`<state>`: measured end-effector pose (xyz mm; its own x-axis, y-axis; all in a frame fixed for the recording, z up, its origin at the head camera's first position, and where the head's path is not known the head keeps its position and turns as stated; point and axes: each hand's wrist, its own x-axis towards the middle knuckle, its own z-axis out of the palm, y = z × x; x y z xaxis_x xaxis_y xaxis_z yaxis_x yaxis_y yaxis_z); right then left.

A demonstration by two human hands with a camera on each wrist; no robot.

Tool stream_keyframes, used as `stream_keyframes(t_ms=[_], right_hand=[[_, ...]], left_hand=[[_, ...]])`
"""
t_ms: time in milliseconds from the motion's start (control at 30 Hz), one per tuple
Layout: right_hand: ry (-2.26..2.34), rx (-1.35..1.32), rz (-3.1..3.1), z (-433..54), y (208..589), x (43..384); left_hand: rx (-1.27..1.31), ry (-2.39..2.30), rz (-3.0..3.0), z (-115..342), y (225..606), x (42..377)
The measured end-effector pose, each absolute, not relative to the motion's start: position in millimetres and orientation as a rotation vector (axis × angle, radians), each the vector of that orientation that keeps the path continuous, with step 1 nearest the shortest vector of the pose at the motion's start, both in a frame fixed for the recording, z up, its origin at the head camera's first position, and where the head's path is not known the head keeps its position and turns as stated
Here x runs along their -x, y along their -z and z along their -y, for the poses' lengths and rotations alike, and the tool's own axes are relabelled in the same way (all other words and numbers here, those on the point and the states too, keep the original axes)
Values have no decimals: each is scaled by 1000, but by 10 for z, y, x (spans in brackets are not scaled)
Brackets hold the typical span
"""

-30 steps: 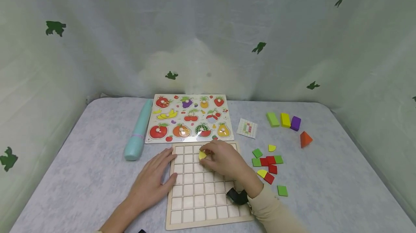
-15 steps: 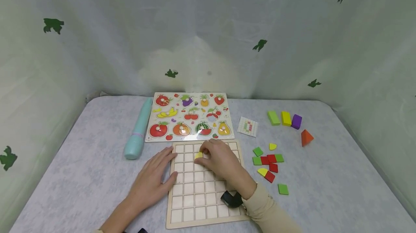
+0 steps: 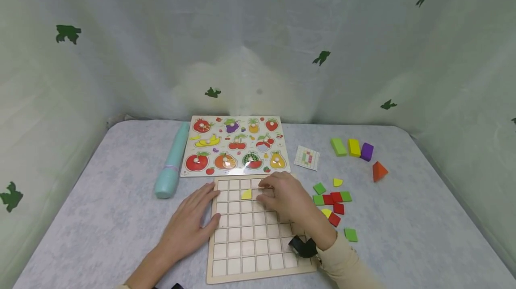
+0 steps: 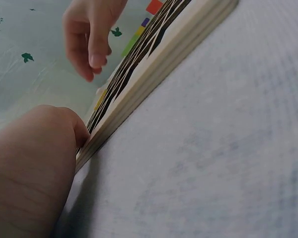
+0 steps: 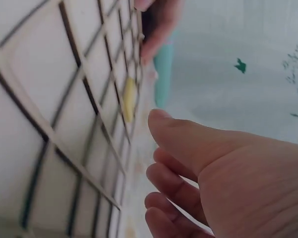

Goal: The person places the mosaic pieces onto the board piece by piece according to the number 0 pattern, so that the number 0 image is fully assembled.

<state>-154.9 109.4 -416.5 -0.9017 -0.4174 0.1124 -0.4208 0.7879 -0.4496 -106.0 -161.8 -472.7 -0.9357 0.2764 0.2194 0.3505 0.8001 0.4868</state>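
Observation:
A yellow quarter-round tile [image 3: 246,194] lies in a cell of the wooden grid board [image 3: 241,275], in the second row from the far edge. Just right of it my right hand [image 3: 288,197] hovers over the board, thumb and fingers apart, holding nothing. The right wrist view shows those loosely bent fingers [image 5: 171,181] away from the yellow tile. My left hand [image 3: 189,222] rests along the board's left edge, its fingers extended and touching the frame. In the left wrist view the left thumb side [image 4: 44,134] lies against the board's rim.
Red tiles [image 3: 336,197], green tiles [image 3: 350,235] and yellow tiles [image 3: 337,182] lie right of the board. Beyond are a pattern card [image 3: 307,158], a purple block [image 3: 367,151], other blocks and an orange triangular block [image 3: 379,171]. A fruit puzzle [image 3: 235,145] and a teal bottle-shaped object [image 3: 171,163] lie behind.
The right hand has let go of the yellow quarter-round tile, which now lies in a board cell, and has drawn back to the right. The left hand has stayed in place.

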Motion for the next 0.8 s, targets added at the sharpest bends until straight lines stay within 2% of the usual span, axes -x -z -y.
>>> stream_keyframes(t_ms=[367,800], right_hand=[[-863,-694,2932,-1787,3895,1651],[-859,-577,3039,-2594,3953,1803]], left_hand=[[510,813,2832,1631,4736,1055],[514,806,2824,1629,4754,1058]])
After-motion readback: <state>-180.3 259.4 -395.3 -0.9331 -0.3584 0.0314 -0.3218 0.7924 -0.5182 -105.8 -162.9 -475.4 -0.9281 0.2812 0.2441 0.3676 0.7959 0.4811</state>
